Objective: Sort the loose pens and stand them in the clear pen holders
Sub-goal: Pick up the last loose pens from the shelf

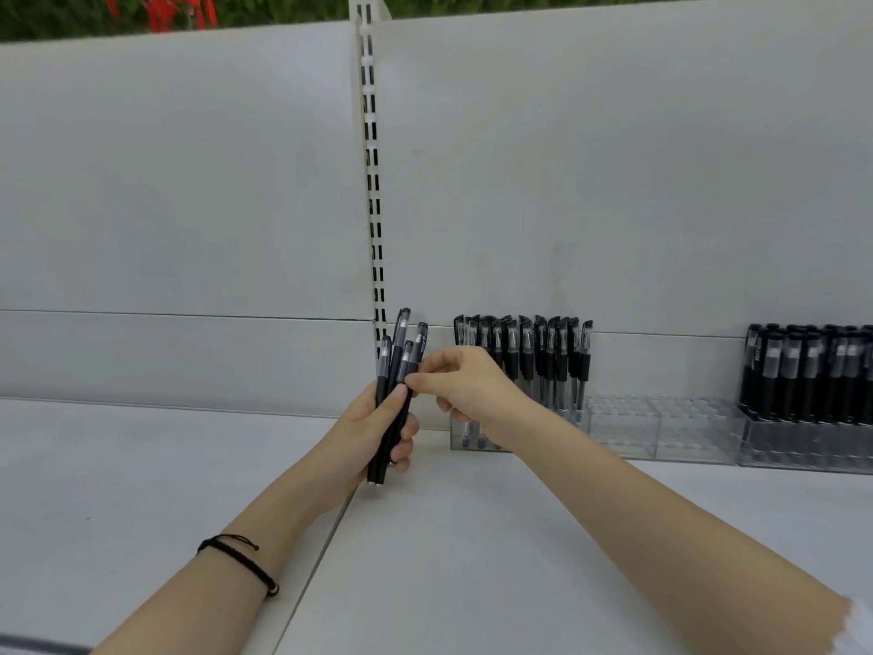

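Observation:
My left hand [373,430] grips a bunch of several black pens [400,352] upright above the white shelf, caps up. My right hand [465,385] pinches one pen of that bunch between thumb and forefinger, just below its cap. Behind my right hand stands a clear pen holder [477,439] with several black pens [543,352] standing in it. To its right a clear holder section [661,430] stands with no pens in it. At the far right another clear holder [803,446] is packed with black pens [812,371].
The holders line the back of the white shelf [472,550], against a white back panel [614,182]. A slotted upright [371,182] divides the panel above my hands. The left shelf section [141,465] joins at a seam below my left wrist.

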A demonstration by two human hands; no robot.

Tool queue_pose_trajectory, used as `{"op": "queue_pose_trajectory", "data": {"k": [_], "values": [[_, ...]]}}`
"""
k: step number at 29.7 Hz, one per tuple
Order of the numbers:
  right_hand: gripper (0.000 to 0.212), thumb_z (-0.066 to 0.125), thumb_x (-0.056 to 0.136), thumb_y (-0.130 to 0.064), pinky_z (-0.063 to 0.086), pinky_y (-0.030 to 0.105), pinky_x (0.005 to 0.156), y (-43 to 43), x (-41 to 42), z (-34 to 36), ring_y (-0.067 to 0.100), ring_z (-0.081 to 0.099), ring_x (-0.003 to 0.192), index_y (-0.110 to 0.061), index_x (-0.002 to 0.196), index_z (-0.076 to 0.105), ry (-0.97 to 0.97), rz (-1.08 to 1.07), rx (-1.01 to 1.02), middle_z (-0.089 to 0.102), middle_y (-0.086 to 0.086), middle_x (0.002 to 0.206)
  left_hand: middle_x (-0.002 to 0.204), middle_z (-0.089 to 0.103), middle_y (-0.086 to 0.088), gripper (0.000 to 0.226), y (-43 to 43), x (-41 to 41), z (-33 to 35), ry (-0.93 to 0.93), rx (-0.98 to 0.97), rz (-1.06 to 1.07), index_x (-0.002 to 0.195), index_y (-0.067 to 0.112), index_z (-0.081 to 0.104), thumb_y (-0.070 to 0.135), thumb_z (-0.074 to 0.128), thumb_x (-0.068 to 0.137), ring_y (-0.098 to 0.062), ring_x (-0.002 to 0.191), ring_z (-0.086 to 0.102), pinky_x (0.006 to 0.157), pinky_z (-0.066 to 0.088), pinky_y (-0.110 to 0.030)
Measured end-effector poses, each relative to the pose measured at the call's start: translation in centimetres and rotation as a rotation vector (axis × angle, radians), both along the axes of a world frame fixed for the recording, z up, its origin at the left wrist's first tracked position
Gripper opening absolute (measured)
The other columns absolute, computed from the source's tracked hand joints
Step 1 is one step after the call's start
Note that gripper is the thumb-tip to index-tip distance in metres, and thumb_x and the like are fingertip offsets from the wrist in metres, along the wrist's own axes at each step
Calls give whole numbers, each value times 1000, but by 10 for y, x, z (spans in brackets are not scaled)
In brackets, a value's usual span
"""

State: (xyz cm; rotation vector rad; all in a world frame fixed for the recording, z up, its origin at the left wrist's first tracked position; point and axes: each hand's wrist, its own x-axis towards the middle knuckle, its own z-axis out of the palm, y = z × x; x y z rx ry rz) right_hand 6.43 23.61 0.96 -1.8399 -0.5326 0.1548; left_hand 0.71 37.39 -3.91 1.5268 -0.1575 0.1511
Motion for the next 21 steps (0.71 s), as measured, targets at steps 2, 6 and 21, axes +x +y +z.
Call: {"op": "queue_pose_trajectory", "data": {"k": [2,6,21], "values": [[13,71,86,-21,31,20,42,-4,-2,5,6,45,47,-14,93,64,-27,22,16,56,-14,49,68,55,-3,22,-4,-3,0,-59,43,-12,115,12,50,27,40,103,-16,57,49,55,47,-28],[20,65,92,-27,32,17,40,-13,-8,20,4,42,41,-9,99,66,-113,97,79,50,-3,54,75,64,-3,29,-14,-3,1,-155,101,-33,114,9,48,31,43,96,-15,69,60,67,51,-24],[20,65,91,-31,42,19,48,-25,-5,31,-1,49,43,-13,100,68,-276,131,-173,62,-7,67,70,60,-2,22,-17,-1,-3,-79,57,-98,101,9,50,28,52,89,-22,71,63,75,52,-33]]}}
